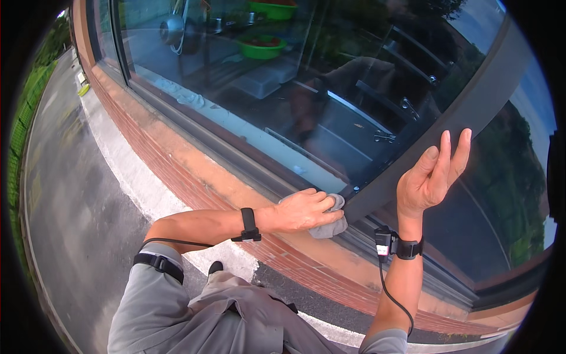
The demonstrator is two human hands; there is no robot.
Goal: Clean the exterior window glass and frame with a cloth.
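Note:
My left hand [305, 210] grips a bunched grey cloth [331, 228] at the lower corner of a large glass window [230, 106]. The cloth lies against the dark metal window track [261, 179], beside the broad dark upright frame [442, 128]. My right hand [431, 177] is raised with its fingers apart and nothing in it, in front of the upright frame and the right-hand glass pane [482, 212]. Both wrists wear black straps with small devices and cables. Whether the right fingertips touch the frame cannot be told.
An orange-brown sill [194, 159] and red brickwork [283, 261] run below the window. Behind the glass are a green basin [263, 48], clear plastic boxes [258, 84] and a pale inner ledge [239, 126]. A paved road [75, 177] and green fence [22, 128] lie left.

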